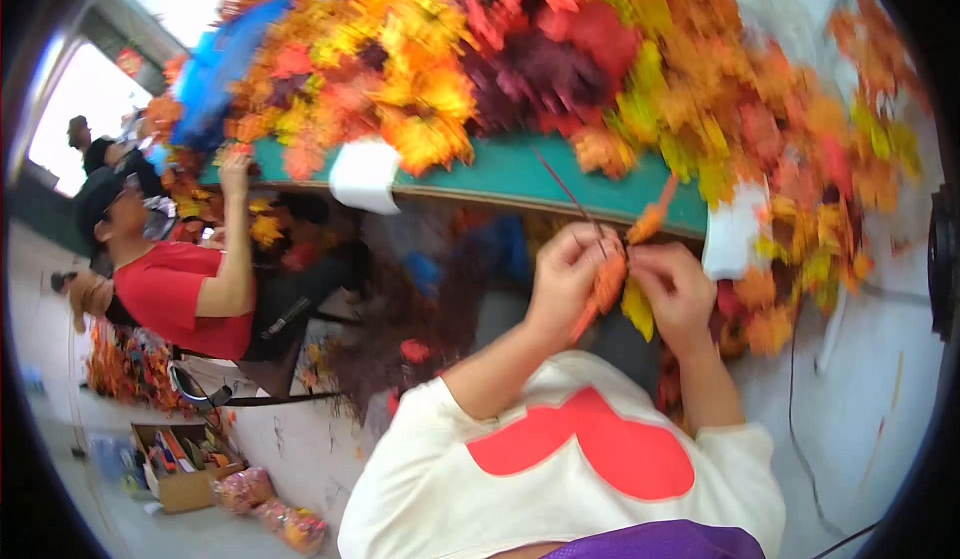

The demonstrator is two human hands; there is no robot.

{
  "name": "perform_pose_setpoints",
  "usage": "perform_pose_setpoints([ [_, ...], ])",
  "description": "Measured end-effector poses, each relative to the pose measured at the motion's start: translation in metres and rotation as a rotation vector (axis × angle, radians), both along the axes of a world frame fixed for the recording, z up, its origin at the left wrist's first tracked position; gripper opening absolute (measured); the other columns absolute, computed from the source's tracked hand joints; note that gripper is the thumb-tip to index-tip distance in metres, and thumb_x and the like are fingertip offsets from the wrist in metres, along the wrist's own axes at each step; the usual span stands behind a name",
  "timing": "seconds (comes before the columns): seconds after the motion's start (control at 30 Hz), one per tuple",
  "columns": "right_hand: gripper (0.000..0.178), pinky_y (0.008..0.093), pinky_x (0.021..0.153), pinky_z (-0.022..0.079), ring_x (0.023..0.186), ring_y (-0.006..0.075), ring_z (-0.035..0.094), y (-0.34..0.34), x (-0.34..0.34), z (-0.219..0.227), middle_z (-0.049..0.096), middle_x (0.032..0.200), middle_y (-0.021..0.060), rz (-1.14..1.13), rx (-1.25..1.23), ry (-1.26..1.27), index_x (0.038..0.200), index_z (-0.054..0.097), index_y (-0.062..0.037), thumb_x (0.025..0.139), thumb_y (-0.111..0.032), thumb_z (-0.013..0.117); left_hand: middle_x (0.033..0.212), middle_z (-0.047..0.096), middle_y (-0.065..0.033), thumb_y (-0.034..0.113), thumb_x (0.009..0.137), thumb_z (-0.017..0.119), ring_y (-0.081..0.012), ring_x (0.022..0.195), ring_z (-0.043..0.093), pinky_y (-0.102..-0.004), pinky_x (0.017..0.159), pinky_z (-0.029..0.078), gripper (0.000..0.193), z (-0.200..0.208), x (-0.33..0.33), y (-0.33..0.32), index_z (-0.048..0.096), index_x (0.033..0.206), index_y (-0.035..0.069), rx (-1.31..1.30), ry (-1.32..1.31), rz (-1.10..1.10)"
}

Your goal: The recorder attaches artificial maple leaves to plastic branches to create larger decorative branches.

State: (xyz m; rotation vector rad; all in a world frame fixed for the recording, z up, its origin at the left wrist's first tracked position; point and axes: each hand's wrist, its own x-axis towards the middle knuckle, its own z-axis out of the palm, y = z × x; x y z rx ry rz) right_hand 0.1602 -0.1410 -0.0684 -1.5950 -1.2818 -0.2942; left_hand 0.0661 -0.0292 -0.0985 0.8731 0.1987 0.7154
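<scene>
Right of centre, your left hand (566, 275) pinches a thin dark stem (562, 185) slanting toward upper left. The orange leaf bundle (607, 286) lies between your hands, nearer the left one, axis lower left to upper right. Your right hand (680, 287) is narrow; grip indeterminable.

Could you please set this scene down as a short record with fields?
Left hand: fingers closed on a narrow orange artificial-leaf bunch
Right hand: fingers bent close to the bunch, grip unclear
Near hands: thin dark-red stem
Table: green-topped
On table: red, orange, yellow and purple artificial leaves
Co-worker: person in red shirt, black cap
Floor: open brown cardboard box
</scene>
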Motion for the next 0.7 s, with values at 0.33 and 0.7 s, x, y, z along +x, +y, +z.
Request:
perform_pose_setpoints([
  [0.33, 0.010, 0.0293, 0.060, 0.047, 0.065, 0.0227, 0.060, 0.000, -0.017, -0.011, 0.061, 0.071, 0.0108, 0.026, 0.072, 0.198, 0.077, 0.063, -0.0020, 0.069, 0.002, 0.066, 0.093, 0.057, -0.0026, 0.008, 0.086, 0.054, -0.0079, 0.086, 0.053, -0.0216, 0.078, 0.043, 0.013, -0.004, -0.015, -0.001, 0.056, 0.096, 0.000, 0.102, 0.031, -0.088],
  [0.7, 0.011, 0.0254, 0.053, 0.045, 0.059, 0.0180, 0.060, 0.011, -0.022, -0.010, 0.061, 0.070, 0.0102, 0.051, 0.144, 0.085, 0.077, 0.062, -0.0023, 0.067, 0.002, 0.066, 0.088, 0.057, -0.0010, 0.009, 0.088, 0.053, -0.0057, 0.078, 0.053, -0.0195, 0.070, 0.045, 0.012, 0.004, -0.021, 0.005, 0.055, 0.097, 0.002, 0.166, 0.046, -0.082],
])
